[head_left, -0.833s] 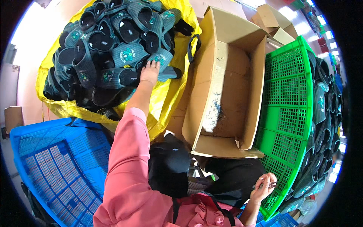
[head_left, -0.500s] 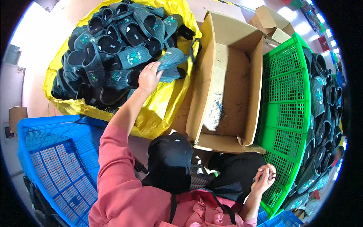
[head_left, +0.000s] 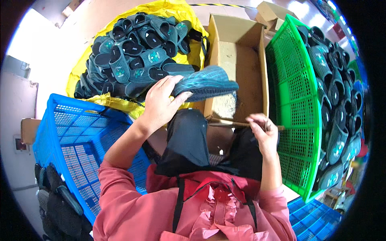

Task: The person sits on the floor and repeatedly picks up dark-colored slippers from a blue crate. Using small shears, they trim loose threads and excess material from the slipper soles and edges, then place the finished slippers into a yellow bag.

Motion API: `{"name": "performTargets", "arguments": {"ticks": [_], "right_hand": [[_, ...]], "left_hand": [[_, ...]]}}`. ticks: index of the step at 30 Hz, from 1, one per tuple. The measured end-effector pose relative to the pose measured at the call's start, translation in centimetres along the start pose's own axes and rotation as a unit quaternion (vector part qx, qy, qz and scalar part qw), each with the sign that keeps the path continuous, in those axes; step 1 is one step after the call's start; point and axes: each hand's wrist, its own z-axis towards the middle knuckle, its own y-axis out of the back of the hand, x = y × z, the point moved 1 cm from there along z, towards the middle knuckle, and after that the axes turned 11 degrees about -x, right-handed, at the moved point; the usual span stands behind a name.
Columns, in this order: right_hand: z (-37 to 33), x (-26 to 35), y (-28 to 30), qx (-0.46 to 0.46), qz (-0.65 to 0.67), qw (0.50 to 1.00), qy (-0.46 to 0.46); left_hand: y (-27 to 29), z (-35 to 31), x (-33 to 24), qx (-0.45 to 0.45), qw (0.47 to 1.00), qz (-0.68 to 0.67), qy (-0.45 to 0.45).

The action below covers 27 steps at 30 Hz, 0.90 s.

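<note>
My left hand (head_left: 159, 102) grips a dark teal ribbed slipper (head_left: 207, 80) by one end, thumb below and fingers on top. The slipper is held up over the near part of the open cardboard box (head_left: 215, 76), sole edge toward me. My right hand (head_left: 263, 130) is raised near the box's front edge, its fingers curled together. Something small and dark may be in its grasp, but I cannot make it out. Beyond my left hand, a heap of similar slippers (head_left: 138, 60) with green prints lies in a yellow sack (head_left: 196, 56).
At left stands a blue plastic crate (head_left: 80, 160), with dark slippers (head_left: 62, 205) beside it. A tilted green crate (head_left: 297, 136) is on the right, more slippers (head_left: 335, 108) beyond it. Another blue crate (head_left: 311, 217) sits lower right. A second cardboard box (head_left: 271, 14) is farther back.
My left hand has lifted a slipper off the heap and brought it nearer and to the right. My right hand has moved up and inward. The whole view has shifted.
</note>
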Motion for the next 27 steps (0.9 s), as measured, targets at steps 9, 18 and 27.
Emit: {"name": "performTargets", "arguments": {"ticks": [9,18,27], "right_hand": [[-3.3,4.3,-4.0,0.132,-0.048,0.961,0.237],[-7.6,1.5,-4.2,0.063,-0.067,0.976,0.2],[-8.4,-1.4,-4.7,0.103,-0.006,0.995,0.014]], "left_hand": [[0.7,-5.5,-8.2,0.098,0.984,-0.138,0.049],[-0.8,-8.8,-10.3,0.132,0.976,-0.16,0.061],[-4.0,-11.7,-7.5,0.13,0.899,-0.354,0.221]]}}
